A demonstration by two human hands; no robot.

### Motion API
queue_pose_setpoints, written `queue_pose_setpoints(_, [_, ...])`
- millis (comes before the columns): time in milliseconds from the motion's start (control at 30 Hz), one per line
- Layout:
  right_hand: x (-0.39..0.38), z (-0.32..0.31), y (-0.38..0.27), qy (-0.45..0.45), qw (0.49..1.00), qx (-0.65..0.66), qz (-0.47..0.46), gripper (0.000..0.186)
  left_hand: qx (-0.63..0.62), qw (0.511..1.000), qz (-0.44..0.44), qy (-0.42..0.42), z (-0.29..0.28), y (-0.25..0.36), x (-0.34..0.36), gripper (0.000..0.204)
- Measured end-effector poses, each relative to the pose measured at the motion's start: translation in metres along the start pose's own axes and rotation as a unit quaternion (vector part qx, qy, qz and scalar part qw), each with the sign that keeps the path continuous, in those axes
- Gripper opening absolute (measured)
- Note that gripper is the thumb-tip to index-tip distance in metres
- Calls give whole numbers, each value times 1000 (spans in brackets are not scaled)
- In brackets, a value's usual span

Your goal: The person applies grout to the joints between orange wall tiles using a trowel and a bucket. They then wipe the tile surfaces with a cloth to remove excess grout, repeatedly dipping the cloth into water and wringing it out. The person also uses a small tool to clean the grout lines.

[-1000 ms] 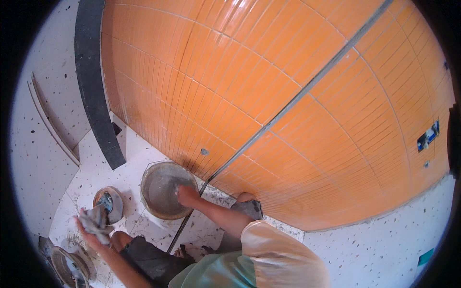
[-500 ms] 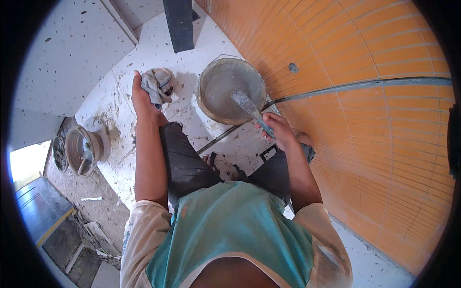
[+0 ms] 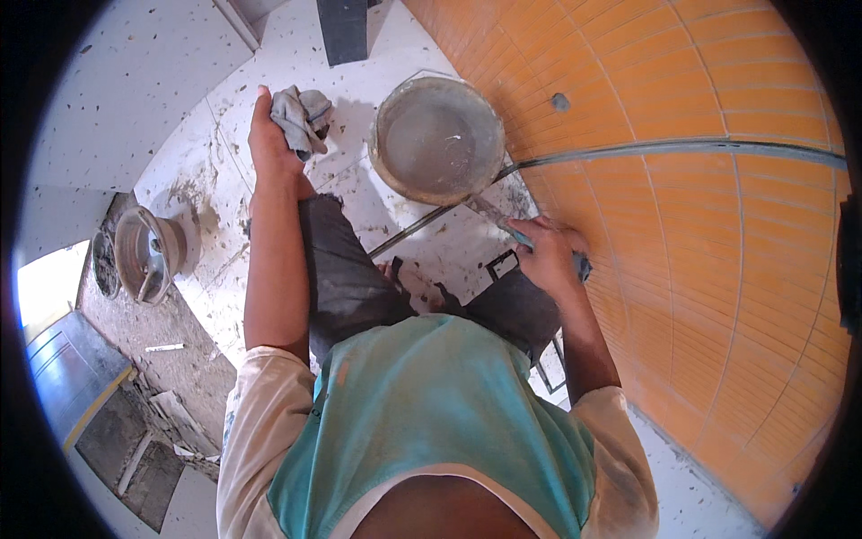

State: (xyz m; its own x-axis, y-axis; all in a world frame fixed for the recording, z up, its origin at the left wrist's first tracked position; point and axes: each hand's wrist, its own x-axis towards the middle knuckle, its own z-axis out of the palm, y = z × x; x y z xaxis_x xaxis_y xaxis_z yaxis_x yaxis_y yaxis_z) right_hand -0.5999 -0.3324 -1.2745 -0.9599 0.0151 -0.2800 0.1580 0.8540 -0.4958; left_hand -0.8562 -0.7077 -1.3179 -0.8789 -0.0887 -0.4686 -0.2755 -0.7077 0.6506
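My left hand (image 3: 274,144) is closed on a crumpled grey cloth (image 3: 301,117), held above the white floor to the left of a bucket. That round bucket (image 3: 384,169) has a dirty rim and holds wet grey slurry (image 3: 431,135). In my right hand (image 3: 546,256) is a putty knife (image 3: 489,213) with a greenish handle and a grey-smeared blade. Its blade points up and left, with the tip by the bucket's near rim, outside the slurry. My right fingers wrap round the handle near my right knee.
An orange tiled wall (image 3: 664,234) with pale joints rises at the right. A second bucket (image 3: 184,247) with a tool in it stands at the left. A dark board (image 3: 343,31) is at the top. Debris (image 3: 180,413) lies lower left; grey smears mark the white floor tiles (image 3: 206,126).
My right hand has drawn the putty knife out of the slurry, down and right past the bucket's near rim. My left hand still holds the cloth, slightly higher in view.
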Motion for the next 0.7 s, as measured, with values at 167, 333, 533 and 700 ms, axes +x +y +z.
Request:
queue_pose_setpoints(167, [58, 23, 12, -79, 991, 81, 74, 43, -29, 995, -84, -47, 15, -5, -13, 45])
queue_pose_setpoints(333, [156, 84, -16, -51, 992, -28, 109, 28, 9, 998, -51, -21, 7, -32, 25, 45])
queue_pose_setpoints(533, [127, 49, -62, -39, 994, -53, 82, 26, 5, 997, -45, -54, 20, -33, 34, 45])
queue_pose_setpoints(700, [64, 6, -72, 125, 989, 47, 66, 41, -20, 997, -39, -61, 12, -44, 49, 45])
